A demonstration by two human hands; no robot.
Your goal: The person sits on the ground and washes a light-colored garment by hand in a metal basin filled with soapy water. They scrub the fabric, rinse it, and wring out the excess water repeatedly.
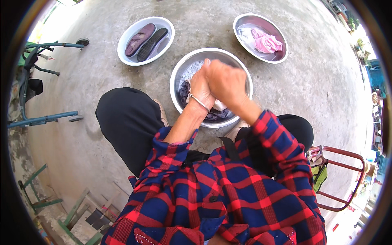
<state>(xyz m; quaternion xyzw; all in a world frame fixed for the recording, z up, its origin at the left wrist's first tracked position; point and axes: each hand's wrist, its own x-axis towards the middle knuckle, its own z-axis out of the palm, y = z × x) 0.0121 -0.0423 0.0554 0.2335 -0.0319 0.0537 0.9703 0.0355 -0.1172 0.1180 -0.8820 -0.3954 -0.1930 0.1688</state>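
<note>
My left hand (201,85), with a silver bangle at its wrist, is closed and pressed against my right hand (227,81). The right hand is a fist, slightly smeared by motion. Both are raised over a round metal basin (173,87) between my knees. Whatever the fingers hold is hidden behind the knuckles. Below them, a dark patterned cloth (216,114) lies in the basin, and a pale cloth (219,105) shows beneath my right wrist. Soapy suds (190,70) float at the basin's far left.
At the far left, a white basin (121,51) holds a purple shoe (141,39) and a dark sole-up shoe (152,45). Another basin (238,24), far right, contains pink cloth (268,43). A blue wheeled frame (51,118) stands left; a red-brown metal frame (361,171) is near my right side.
</note>
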